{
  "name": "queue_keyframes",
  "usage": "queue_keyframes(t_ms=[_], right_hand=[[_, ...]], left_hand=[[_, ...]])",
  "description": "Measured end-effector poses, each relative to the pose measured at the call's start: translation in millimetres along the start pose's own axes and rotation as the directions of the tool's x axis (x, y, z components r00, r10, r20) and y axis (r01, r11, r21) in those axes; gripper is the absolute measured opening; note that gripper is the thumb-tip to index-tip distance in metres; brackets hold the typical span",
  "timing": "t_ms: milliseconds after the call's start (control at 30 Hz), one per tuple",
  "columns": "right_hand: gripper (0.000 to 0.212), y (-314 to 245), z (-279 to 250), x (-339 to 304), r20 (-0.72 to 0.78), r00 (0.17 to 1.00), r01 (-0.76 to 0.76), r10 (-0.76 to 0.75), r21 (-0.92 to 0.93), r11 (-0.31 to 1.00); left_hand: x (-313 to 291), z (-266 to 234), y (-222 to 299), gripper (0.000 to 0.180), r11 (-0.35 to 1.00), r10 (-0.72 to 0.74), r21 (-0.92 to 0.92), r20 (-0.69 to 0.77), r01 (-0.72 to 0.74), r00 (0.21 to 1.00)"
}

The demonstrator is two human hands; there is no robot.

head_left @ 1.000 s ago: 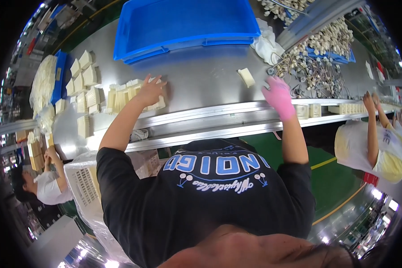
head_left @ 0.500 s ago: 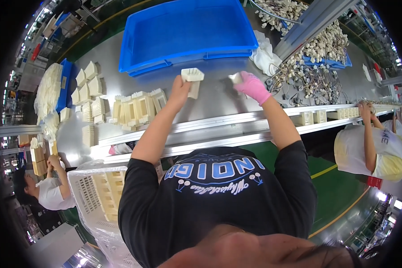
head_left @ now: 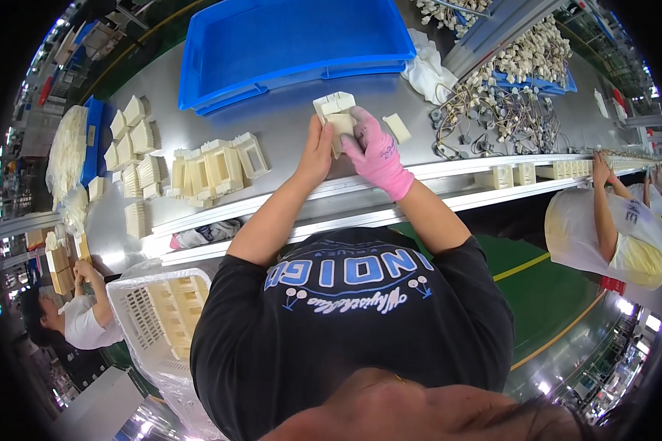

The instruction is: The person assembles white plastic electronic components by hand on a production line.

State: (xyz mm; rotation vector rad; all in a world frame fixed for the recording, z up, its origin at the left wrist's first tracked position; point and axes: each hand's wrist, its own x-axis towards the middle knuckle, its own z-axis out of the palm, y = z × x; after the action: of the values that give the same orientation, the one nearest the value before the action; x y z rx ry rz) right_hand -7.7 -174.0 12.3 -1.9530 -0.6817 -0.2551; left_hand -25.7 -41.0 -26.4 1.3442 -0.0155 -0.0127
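Note:
Above the metal table, my bare left hand (head_left: 315,153) is closed around a cream plastic housing (head_left: 334,104) with a slotted end. My right hand (head_left: 379,152), in a pink glove with greyish fingertips, is at the housing's right side. Its thumb and fingers are closed on a small flat cream plastic piece (head_left: 339,124), set against the housing's open side. A second flat cream piece (head_left: 397,128) shows just right of the glove; I cannot tell whether it touches the hand. Several cream housings (head_left: 221,167) lie in a row on the table to the left.
A big blue tray (head_left: 272,90) stands beyond my hands. Stacked cream parts (head_left: 131,136) lie at left; tangled wires with connectors (head_left: 485,121) and a white bag (head_left: 426,70) at right. A metal rail (head_left: 360,198) edges the table; a white crate (head_left: 143,301) stands lower left. Co-workers are on both sides.
My hands were apart and have come together. My right hand has moved left to the housing, which is now tilted with the small flat piece against it.

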Motion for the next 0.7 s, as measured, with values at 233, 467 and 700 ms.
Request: queue_keyframes(t_ms=[233, 467, 700], right_hand=[[0.039, -14.4, -15.5, 9.8, 0.209, 0.975, -0.062, 0.070, -0.047, 0.997], [0.049, -18.6, -42.1, 20.0, 0.258, 0.962, -0.109, 0.087, 0.073, 0.991], [0.060, -22.4, -69.1, 12.3, 0.530, 0.845, -0.296, 0.072, 0.353, 0.888]], left_hand=[[-3.2, 0.1, 9.6, 0.039, 0.977, -0.127, -0.166, 0.052, 0.134, 0.991], [-9.6, 9.7, 26.7, 0.038, 0.892, -0.353, -0.257, 0.114, 0.371, 0.929], [-6.9, -3.1, 21.2, 0.034, 0.874, -0.485, 0.305, 0.565, 0.377, 0.667]])
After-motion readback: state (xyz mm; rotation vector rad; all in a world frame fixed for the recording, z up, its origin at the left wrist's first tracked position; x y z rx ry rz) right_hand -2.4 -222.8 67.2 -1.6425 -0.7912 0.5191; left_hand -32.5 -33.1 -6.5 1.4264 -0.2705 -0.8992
